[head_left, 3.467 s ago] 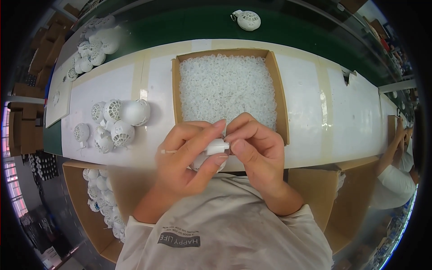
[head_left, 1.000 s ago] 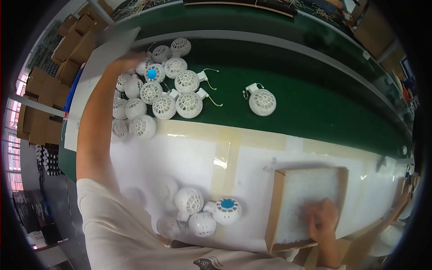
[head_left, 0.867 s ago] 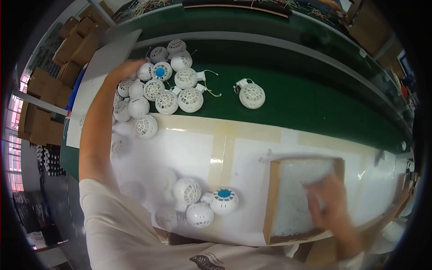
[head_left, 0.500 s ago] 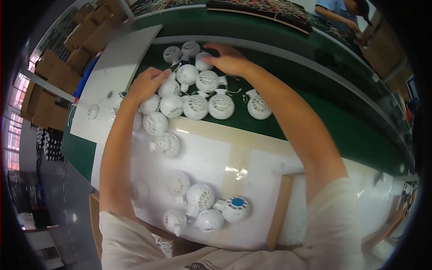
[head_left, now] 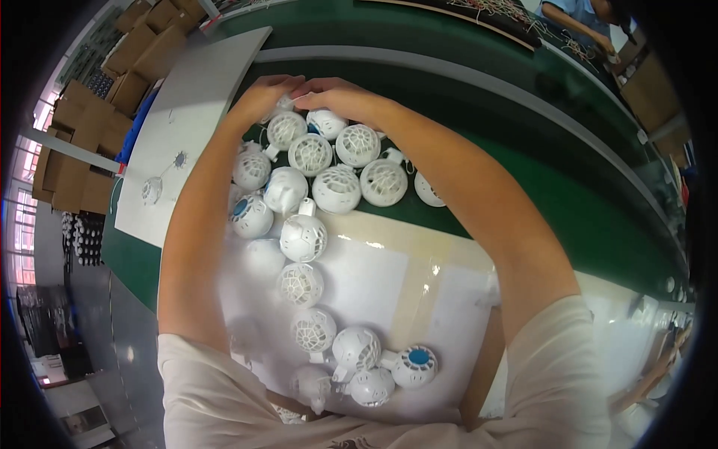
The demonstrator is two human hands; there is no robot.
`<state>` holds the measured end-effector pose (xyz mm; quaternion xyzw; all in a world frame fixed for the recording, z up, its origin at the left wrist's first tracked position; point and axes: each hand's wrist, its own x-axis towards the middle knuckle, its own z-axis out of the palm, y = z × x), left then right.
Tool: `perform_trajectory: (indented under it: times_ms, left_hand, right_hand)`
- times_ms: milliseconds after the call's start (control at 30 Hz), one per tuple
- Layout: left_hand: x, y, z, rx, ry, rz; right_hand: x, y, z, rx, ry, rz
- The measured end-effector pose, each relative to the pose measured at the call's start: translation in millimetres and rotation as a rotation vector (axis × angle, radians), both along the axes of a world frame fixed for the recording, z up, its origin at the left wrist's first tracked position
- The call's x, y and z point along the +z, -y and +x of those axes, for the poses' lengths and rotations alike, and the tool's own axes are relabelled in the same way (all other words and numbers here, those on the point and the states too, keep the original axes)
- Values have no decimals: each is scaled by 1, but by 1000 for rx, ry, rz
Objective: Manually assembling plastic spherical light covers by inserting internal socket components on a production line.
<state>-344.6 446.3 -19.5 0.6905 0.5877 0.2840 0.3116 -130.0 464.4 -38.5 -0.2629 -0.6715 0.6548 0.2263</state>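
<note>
At the far side of a cluster of white ball-shaped housings with slotted grilles and short necks (head_left: pixel 310 155), my hands meet. My left hand (head_left: pixel 271 94) curves over the far left housings, fingers extended and apart from a grip. Beside it my right hand (head_left: pixel 333 99) reaches across, its fingers stretched toward the left fingertips, above a white housing (head_left: pixel 327 123). A housing partly shows under the fingers. My forearms flank the cluster, which runs from the green bench top (head_left: pixel 516 202) onto the white sheet (head_left: pixel 366 266). One housing with a blue disc (head_left: pixel 251 215) lies near my left forearm.
Nearer my body, several more housings (head_left: pixel 357 349) lie on the sheet, one with a blue disc (head_left: pixel 416 367). A pale board (head_left: pixel 196 90) slants at the left. Cardboard edging (head_left: pixel 482 367) stands at the lower right. Across the bench, a person in blue (head_left: pixel 572 22) handles wires.
Both hands have come together at the far end of the cluster. Several housings have shifted nearer to me and closer together. The view has moved slightly too.
</note>
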Motion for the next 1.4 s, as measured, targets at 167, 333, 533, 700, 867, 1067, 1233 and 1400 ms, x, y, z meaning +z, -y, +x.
perform_trajectory:
  times_ms: [167, 333, 533, 700, 867, 1067, 1233, 1400]
  left_hand:
    - [16, 64, 18, -21, 208, -380]
    - [27, 114, 32, -135, 331, -477]
    - [50, 148, 52, -207, 100, -416]
    - [31, 124, -16, 61, -547, 196]
    - [19, 105, -66, 245, -741, 26]
    - [22, 80, -69, 243, -900, -118]
    - [19, 106, -42, 27, -400, -179]
    - [32, 125, -27, -22, -279, -249]
  right_hand:
    - [4, 52, 16, -43, 54, -195]
    - [33, 121, 34, -113, 39, -336]
    - [84, 164, 106, -210, 708, 748]
    - [59, 136, 156, -162, 906, 293]
    - [86, 145, 133, 87, 736, -55]
    - [67, 152, 103, 423, 592, 170]
    - [76, 205, 98, 302, 835, 396]
    - [99, 225, 115, 250, 924, 479]
